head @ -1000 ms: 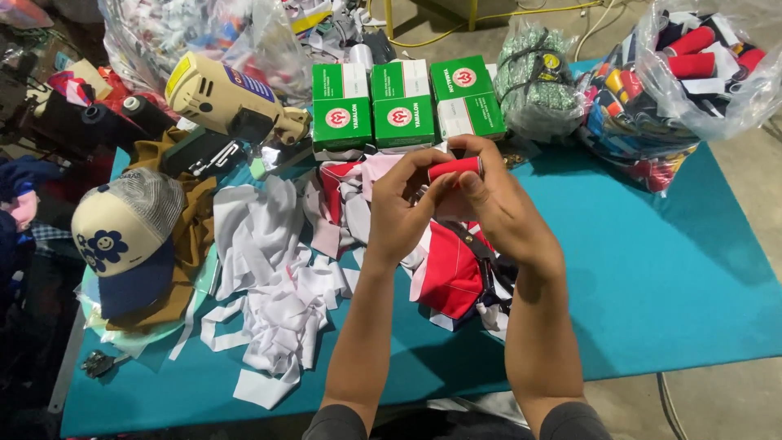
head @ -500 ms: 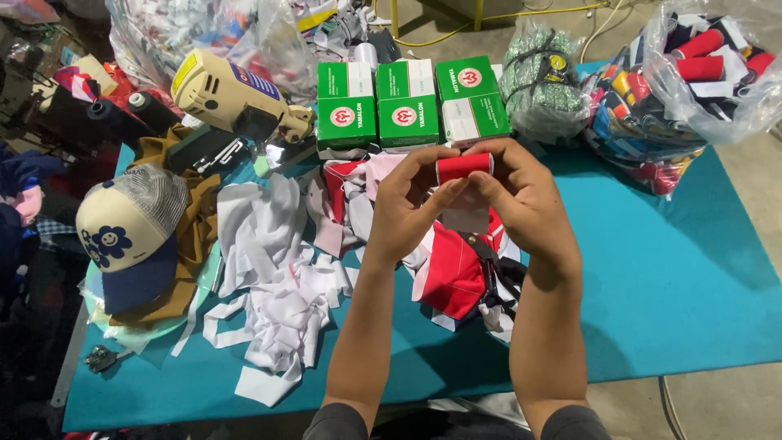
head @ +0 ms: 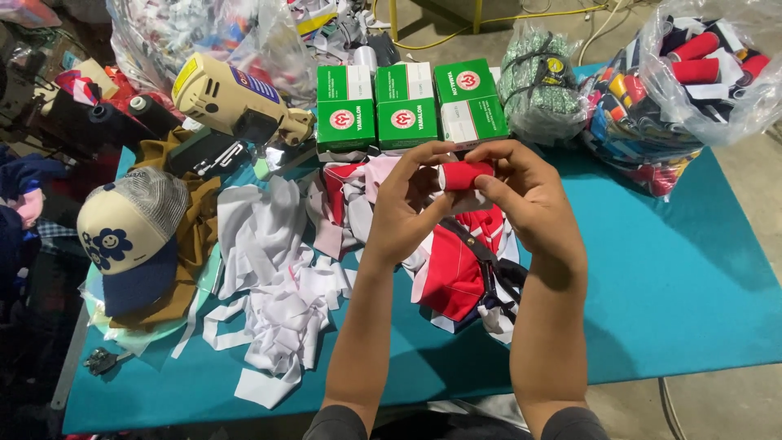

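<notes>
Both my hands hold a red thread spool (head: 464,175) up over the teal table (head: 676,285). My left hand (head: 411,204) grips its left end with fingers curled around it. My right hand (head: 525,195) pinches the right end from the other side. Beneath my hands lies a heap of red and white fabric pieces (head: 452,261) with a dark strap. Behind the spool stand three green and white boxes (head: 403,106) in a row.
White fabric scraps (head: 273,285) spread at the left. A cream and navy cap (head: 126,240) with flower print sits on brown cloth. A cream electric cutter (head: 232,98) lies at back left. Plastic bags of spools (head: 692,81) and a green netted bundle (head: 542,85) sit at back right.
My hands stay together on the red spool, shifting only slightly, with the fingers turning it a little. The view has moved a touch.
</notes>
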